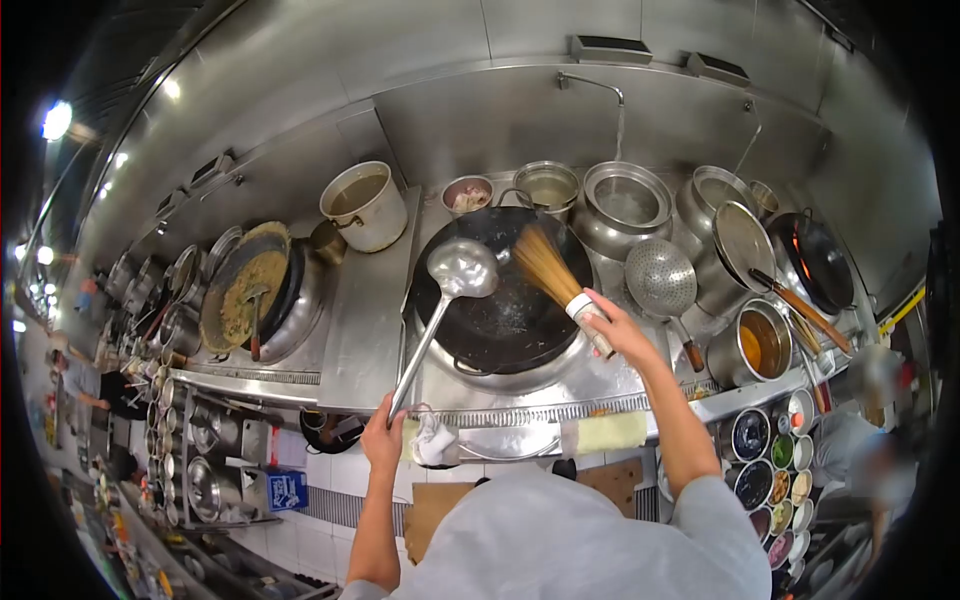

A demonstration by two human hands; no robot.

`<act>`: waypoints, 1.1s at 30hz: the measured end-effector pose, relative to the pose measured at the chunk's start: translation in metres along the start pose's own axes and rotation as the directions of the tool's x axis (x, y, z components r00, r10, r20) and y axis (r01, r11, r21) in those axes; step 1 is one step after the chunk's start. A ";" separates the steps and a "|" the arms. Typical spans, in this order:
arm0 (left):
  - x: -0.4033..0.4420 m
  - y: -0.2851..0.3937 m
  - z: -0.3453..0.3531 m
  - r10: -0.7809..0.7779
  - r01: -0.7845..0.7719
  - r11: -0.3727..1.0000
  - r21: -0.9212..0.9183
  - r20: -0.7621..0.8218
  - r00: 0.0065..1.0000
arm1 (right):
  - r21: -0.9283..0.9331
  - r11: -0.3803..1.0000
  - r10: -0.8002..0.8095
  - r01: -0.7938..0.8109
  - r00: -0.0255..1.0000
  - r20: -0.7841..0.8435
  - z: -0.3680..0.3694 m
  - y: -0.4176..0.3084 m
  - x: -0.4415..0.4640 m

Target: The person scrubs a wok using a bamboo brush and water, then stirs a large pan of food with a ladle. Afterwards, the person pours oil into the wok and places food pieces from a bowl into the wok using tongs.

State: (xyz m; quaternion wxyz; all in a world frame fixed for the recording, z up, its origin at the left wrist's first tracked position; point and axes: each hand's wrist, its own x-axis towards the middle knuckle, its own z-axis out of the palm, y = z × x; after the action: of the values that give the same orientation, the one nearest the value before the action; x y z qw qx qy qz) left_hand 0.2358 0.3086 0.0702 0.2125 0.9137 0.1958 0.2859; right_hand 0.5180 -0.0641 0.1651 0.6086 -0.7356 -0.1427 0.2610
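A long-handled steel ladle is held at the end of its handle by my left hand, and its bowl hangs over the left part of a large black wok. My right hand grips the wrapped end of a bamboo brush. The bristles point up and left over the wok, apart from the ladle's bowl. Only small wet spots show on the wok's dark inside. A crumpled white cloth lies at the stove's front edge, right of my left hand.
A perforated strainer rests right of the wok. Behind stand a pot under a running tap and a bowl of pale food. At left are a tall pot and a food-filled wok. Other people are at both sides.
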 end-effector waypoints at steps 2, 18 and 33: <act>-0.009 -0.007 0.012 0.021 -0.022 0.998 -0.053 -0.020 1.000 | 0.178 0.979 -0.084 0.096 0.994 -0.076 0.014 0.008 0.002; 0.031 0.234 0.119 0.032 0.434 0.827 -0.358 0.801 0.598 | 0.281 0.924 -0.050 0.259 0.811 -0.583 0.021 0.122 -0.125; -0.034 0.302 0.327 0.170 0.306 0.884 -0.354 0.853 0.494 | -0.332 0.891 -0.445 0.310 0.741 -0.503 -0.053 0.129 -0.071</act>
State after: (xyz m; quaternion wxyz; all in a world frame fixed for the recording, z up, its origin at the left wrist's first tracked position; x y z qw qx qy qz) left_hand 0.4793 -0.0492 -0.0377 0.5033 0.8442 0.0256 -0.1826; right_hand 0.4750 -0.1734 0.0612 0.5753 -0.7988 -0.1314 -0.1170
